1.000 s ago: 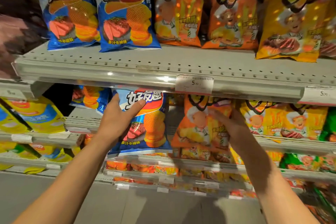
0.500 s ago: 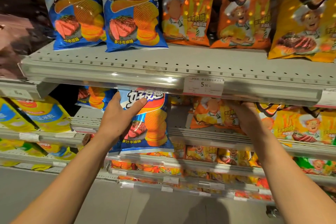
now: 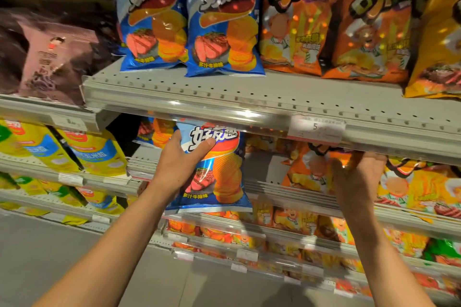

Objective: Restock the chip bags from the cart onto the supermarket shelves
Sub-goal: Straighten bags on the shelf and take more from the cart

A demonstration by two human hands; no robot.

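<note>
The blue chip bag [image 3: 214,172] hangs upright in front of the second shelf [image 3: 287,197], its top edge just under the lip of the upper shelf [image 3: 249,97] and its bottom seam level with the second shelf's front rail. The left hand [image 3: 179,167] grips it by the upper left corner, thumb laid across the printed front and fingers curled behind, which keeps the face turned outward, probably so it can slide into the gap with the label showing, matching the two blue bags [image 3: 189,22] displayed above. To the right, the orange chip bag [image 3: 314,169] sits tilted on the second shelf, partly tucked beneath the upper shelf's edge. The right hand [image 3: 359,179] holds its right side, fingers curled over the upper edge; it seems to be seating the bag further back or straightening it beside the yellow-orange bags [image 3: 419,189] next to it. A price label [image 3: 315,128] is clipped to the upper shelf's rail between the two hands. Further left stand yellow bags [image 3: 94,152] on a neighbouring shelf, with dark brownish packs [image 3: 57,57] above them. Lower shelves carry more orange packets, too blurred to read. No cart is in view.
</note>
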